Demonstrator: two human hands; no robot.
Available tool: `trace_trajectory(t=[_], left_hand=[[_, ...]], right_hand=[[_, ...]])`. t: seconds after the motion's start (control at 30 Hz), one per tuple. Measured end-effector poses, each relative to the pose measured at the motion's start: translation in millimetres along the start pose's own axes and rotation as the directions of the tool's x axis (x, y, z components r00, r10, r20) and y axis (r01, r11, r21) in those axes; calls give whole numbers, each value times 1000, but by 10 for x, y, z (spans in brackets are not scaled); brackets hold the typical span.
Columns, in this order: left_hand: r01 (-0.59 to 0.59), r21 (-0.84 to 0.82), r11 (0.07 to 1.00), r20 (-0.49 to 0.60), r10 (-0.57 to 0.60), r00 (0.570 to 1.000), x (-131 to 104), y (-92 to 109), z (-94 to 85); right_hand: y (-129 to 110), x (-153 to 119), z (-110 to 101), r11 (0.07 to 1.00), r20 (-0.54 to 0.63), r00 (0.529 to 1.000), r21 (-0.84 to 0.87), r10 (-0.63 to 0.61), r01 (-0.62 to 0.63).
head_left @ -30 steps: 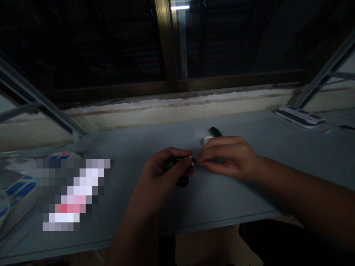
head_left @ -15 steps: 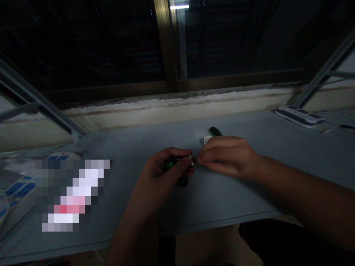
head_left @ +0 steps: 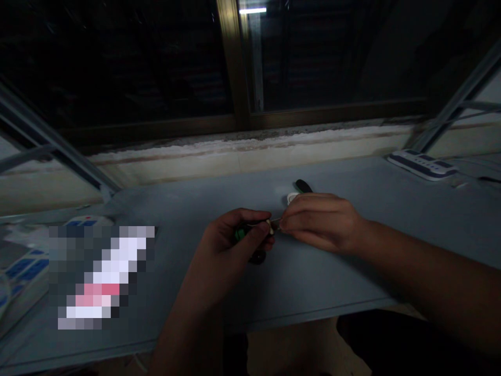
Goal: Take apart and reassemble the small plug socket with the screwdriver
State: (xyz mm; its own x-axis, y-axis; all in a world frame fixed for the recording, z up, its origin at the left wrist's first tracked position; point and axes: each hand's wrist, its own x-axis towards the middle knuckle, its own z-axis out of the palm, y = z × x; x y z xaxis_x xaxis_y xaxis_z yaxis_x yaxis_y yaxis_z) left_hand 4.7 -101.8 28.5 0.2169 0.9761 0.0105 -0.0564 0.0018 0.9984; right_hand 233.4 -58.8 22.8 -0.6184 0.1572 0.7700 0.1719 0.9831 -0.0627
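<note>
While our left fingers (head_left: 256, 235) grip a pale piece (head_left: 270, 226) and our right fingers (head_left: 293, 220) pinch a thin strand (head_left: 276, 220), a crumpled plastic bag (head_left: 27, 236), contents unclear, lies leftward.

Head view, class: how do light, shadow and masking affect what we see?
Head view: dim overall, the window nearly black but for a bright strip of light; head view: the left hand is shadowed, its small pale piece showing lighter; head view: a pixelated patch masks detail at left.
</note>
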Motion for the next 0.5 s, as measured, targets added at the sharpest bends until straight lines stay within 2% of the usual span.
trace_trajectory(t=[0.2,0.5], left_hand=[[-14,20,1000,-9,15,1000,-6,1,10],[-73,72,995,-2,73,997,-35,31,35]], right_hand=[[-16,3,-1,1000,12,1000,-15,-1,1],[-72,40,15,997,-34,998,42,59,-58]])
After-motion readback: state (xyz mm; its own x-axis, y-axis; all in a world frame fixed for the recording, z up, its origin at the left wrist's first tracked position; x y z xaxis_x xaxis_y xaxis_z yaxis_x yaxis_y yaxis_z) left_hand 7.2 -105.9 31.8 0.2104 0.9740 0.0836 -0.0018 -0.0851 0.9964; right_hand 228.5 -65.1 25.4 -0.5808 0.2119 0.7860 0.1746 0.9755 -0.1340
